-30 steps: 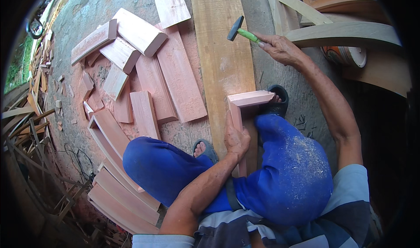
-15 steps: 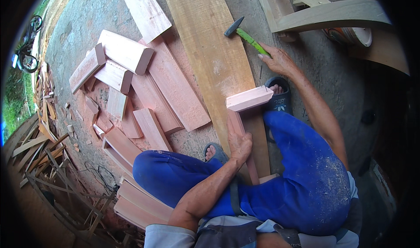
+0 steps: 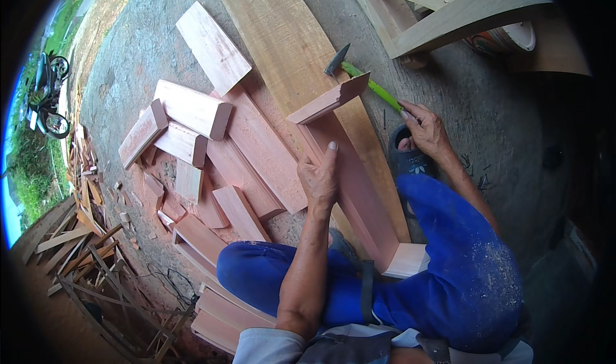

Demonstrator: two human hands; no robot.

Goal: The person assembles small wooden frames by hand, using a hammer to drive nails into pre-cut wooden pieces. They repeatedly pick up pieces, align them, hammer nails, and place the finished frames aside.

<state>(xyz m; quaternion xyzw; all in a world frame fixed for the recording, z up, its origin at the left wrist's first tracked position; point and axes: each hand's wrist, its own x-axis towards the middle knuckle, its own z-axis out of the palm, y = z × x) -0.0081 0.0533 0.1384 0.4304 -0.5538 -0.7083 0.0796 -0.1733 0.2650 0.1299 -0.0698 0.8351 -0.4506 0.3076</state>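
My left hand [image 3: 321, 179] grips the left edge of a reddish wooden piece [image 3: 356, 178], a long board with a short board [image 3: 330, 99] fixed across its far end. The piece lies tilted over a wide pale plank [image 3: 289, 43], its near end between my knees in blue trousers. My right hand [image 3: 423, 130] holds the green handle of a hammer [image 3: 359, 78]; the dark hammer head lies on the pale plank just past the crosspiece. A dark sandal [image 3: 407, 162] shows under my right wrist.
Several reddish board offcuts [image 3: 192, 107] lie spread on the concrete to the left. More boards [image 3: 218, 306] are stacked by my left knee. Scrap sticks [image 3: 90, 261] pile at the lower left. Curved pale wooden parts [image 3: 462, 11] and a round container [image 3: 507, 40] stand at the upper right. A motorbike [image 3: 45, 101] is parked far left.
The reddish piece has been tipped from upright to lying along the plank. My left hand moved up its edge. The hammer came down from a raised position onto the plank.
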